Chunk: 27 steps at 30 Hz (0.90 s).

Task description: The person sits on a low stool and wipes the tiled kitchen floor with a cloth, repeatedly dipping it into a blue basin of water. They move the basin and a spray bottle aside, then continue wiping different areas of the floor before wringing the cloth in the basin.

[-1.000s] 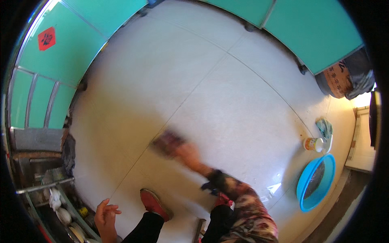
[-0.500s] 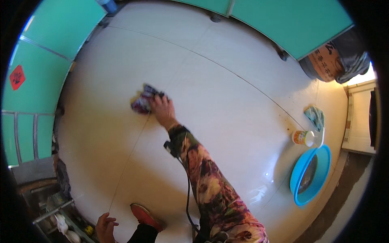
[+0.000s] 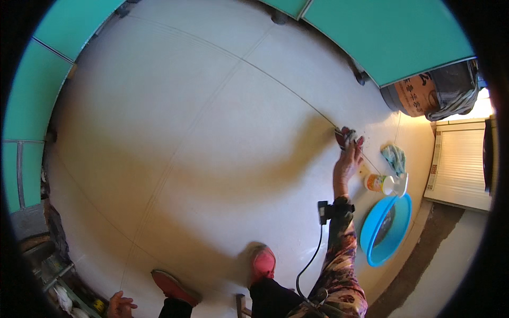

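"Head view: where's the cloth (image 3: 345, 136)?"

"Gripped in the right hand (image 3: 347, 163), bunched over the pale floor (image 3: 222, 132), just beyond the knuckles, with no clear long axis."

"And the left hand (image 3: 121, 306)?"

"Well apart at lower left, fingers loosely bent, holding nothing visible; the right is nearer."
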Motion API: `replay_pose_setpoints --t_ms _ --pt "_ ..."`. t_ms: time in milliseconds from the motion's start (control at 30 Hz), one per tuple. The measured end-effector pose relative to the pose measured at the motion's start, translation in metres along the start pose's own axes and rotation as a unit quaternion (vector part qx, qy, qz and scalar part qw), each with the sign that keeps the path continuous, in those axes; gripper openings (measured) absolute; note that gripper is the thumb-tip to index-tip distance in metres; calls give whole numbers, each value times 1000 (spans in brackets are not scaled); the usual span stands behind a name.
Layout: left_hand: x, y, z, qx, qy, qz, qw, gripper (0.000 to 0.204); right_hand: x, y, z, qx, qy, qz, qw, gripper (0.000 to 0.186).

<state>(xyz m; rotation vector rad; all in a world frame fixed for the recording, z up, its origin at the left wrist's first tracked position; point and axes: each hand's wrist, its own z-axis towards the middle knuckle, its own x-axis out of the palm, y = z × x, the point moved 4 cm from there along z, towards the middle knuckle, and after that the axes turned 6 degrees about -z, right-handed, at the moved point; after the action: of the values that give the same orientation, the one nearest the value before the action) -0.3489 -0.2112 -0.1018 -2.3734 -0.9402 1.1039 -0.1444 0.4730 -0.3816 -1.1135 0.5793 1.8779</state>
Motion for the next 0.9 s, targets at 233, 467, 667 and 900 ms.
replay_pose_setpoints --t_ms 233,467,667,900 --pt "24 -21 -13 31 13 41 999 38 -64 283 -177 -267 198 425 842 28" --pt "33 12 -26 42 9 -1 999 39 -57 274 -242 -275 447 372 766 22" --pt "23 31 -61 61 -14 -9 998 39 -29 14 -165 -88 115 168 975 42" --pt "20 59 -132 89 -51 -19 995 42 -77 44 -119 -71 -43 126 988 48"
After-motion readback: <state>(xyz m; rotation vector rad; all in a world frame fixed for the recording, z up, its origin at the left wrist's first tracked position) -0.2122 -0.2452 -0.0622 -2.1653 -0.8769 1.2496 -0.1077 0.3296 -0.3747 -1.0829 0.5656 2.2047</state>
